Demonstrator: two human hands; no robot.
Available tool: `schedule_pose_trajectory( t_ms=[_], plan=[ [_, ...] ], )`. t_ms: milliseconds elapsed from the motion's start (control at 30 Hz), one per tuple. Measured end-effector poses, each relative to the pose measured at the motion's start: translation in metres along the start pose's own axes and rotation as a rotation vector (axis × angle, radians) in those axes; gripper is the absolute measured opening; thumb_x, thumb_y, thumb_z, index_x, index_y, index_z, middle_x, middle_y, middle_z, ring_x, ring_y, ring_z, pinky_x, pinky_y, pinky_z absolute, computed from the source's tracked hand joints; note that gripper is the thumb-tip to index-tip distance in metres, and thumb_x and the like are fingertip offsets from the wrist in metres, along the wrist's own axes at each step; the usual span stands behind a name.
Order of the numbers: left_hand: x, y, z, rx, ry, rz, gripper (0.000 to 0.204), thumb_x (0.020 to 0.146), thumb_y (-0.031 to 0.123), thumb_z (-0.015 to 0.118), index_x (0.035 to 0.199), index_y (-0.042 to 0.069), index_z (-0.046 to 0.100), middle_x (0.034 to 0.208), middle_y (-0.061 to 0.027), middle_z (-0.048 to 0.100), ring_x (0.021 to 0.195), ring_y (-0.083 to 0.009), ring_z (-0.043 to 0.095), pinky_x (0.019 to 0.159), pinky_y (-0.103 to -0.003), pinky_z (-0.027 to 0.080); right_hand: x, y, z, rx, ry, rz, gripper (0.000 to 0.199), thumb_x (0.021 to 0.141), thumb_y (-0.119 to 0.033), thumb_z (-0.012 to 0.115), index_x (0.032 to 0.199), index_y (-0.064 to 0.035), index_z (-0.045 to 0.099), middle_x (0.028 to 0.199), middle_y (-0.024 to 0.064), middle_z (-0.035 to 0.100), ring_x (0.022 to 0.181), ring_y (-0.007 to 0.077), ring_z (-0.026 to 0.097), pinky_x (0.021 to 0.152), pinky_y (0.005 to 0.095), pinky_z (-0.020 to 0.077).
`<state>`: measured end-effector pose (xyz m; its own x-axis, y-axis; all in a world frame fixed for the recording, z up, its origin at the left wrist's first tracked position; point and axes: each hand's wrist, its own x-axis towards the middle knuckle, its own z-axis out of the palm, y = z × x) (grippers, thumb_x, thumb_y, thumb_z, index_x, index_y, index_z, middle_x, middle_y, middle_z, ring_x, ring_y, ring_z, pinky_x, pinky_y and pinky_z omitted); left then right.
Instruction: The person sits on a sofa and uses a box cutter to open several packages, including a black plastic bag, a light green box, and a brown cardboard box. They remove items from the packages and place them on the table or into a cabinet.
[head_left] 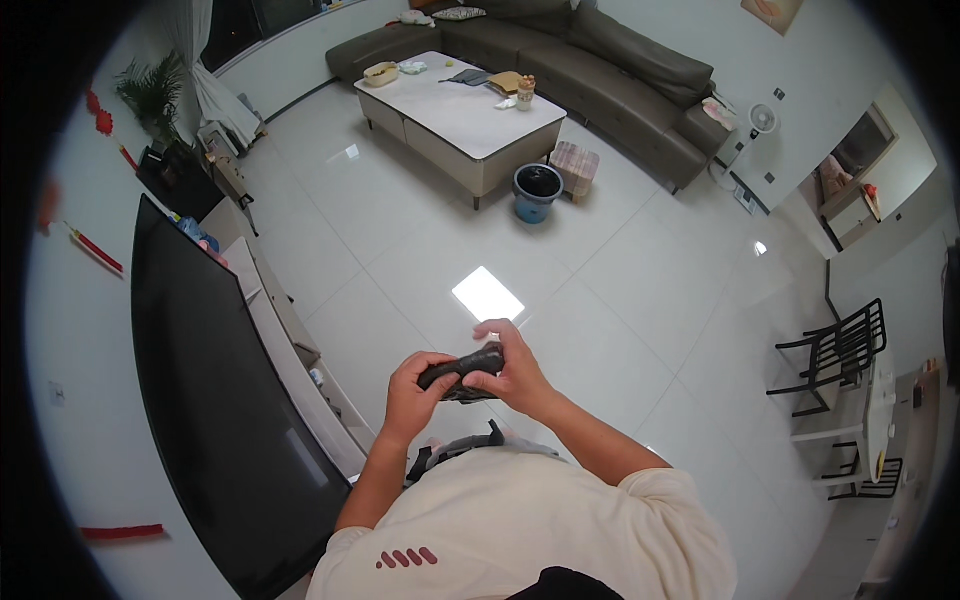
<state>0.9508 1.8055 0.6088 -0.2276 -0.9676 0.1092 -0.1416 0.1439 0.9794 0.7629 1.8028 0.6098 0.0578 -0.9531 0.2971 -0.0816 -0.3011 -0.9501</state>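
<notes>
In front of my body I hold a roll of black plastic bags [461, 369], thick and tube-shaped, with loose shiny film hanging under it. My left hand [411, 385] grips its left end, thumb along the near side. Around the right end my right hand [511, 368] is closed, its thumb pressed on the roll and its index finger lifted off to the far side. The roll lies slightly tilted, higher at the right. Part of the film is hidden behind my fingers.
A blue bin [535, 205] with a black liner stands by a patterned stool [577, 167] and a white-topped coffee table [470, 100]. Behind it is a brown sofa [590, 70]. To my left are a large television [215, 400] and a low cabinet. Black chairs [845, 345] stand at right.
</notes>
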Motion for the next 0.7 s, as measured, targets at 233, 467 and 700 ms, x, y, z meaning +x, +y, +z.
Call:
schedule_pose_trajectory(
  t_ms=[233,467,700],
  plan=[
    [-0.005,0.007,0.003,-0.325,0.144,0.005,0.022,0.085,0.018,0.071,0.101,0.005,0.064,0.103,-0.0035,0.06,0.095,-0.0134,0.056,0.083,-0.029,0.046,-0.001,-0.005,-0.004,-0.163,-0.13,0.043,0.034,0.075,-0.02,0.08,0.097,-0.0045,0.058,0.083,0.007,0.058,0.071,0.0204,0.056,0.065,0.0295,0.0477],
    [-0.008,-0.002,-0.008,0.061,-0.014,-0.151,0.031,0.073,0.007,0.078,0.1,0.003,0.064,0.091,-0.0068,0.063,0.082,-0.0171,0.061,0.076,-0.028,0.048,0.0,-0.009,0.008,-0.06,-0.044,-0.106,0.036,0.079,-0.024,0.076,0.103,-0.004,0.058,0.083,0.0097,0.057,0.078,0.0211,0.058,0.068,0.0308,0.0484],
    [-0.006,0.003,-0.007,0.179,0.078,0.293,0.038,0.072,0.011,0.08,0.105,0.005,0.064,0.09,-0.0062,0.062,0.088,-0.0199,0.06,0.082,-0.029,0.047,-0.003,-0.003,0.002,-0.109,-0.244,0.247,0.029,0.089,-0.018,0.064,0.114,-0.0035,0.056,0.105,0.01,0.057,0.089,0.0226,0.058,0.077,0.0315,0.0486]
  ],
)
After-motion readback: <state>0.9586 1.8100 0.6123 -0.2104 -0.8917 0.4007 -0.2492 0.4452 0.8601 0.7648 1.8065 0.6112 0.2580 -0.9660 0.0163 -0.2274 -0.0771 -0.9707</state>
